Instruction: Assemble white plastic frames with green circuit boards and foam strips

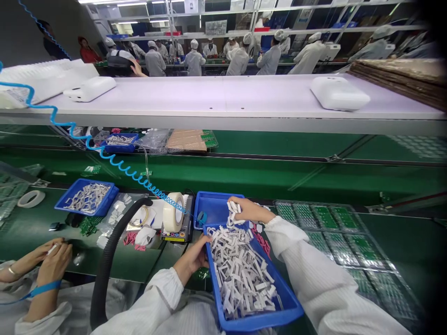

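Note:
My left hand (193, 258) grips the left side of a blue plastic bin (256, 323) filled with small white plastic pieces (242, 274). My right hand (253, 210) is closed on a clump of the same white plastic pieces (233, 210) at the bin's far end. Just beyond stands a second blue bin (213, 201), whose bare bottom shows; the clump is above its near right part. The near bin is tilted and its far end overlaps the second bin's near edge. Pink pieces (262, 241) lie to the right of the near bin.
Trays of green circuit boards (335, 232) lie on the right. To the left are a tape roll (173, 212), a black hose (108, 260), and another blue bin (86, 197) with white pieces. A co-worker's hands (54, 260) work at far left. A shelf (209, 97) spans above.

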